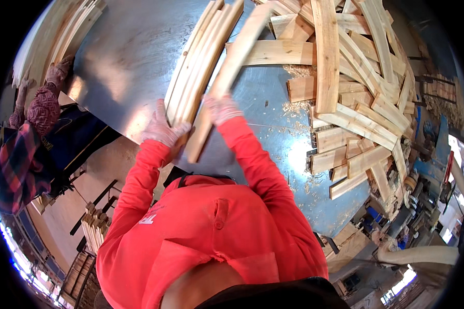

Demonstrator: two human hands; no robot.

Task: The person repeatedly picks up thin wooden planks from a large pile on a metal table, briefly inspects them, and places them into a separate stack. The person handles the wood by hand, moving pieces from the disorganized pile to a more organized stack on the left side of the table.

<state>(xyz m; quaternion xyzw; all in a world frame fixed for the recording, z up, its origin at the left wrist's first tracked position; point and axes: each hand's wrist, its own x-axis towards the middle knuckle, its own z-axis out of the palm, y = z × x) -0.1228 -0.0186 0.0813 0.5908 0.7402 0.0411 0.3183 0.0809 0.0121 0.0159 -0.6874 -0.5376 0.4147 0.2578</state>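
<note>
My left hand (pixel 161 127), in a light work glove, rests on the near end of a stack of long curved wooden slats (pixel 201 59) lying on a metal table (pixel 134 51). My right hand (pixel 220 107), also gloved, grips one pale curved wooden slat (pixel 232 67) near its lower end. That slat lies tilted just to the right of the stack, its far end reaching up toward the pile of offcuts. Both sleeves are red.
A jumbled pile of curved wooden pieces (pixel 355 77) and sawdust covers the table's right side. Another person's gloved hand (pixel 56 72) and plaid sleeve are at the left edge beside more slats (pixel 51 36). A bundle of sticks (pixel 95 229) stands on the floor below.
</note>
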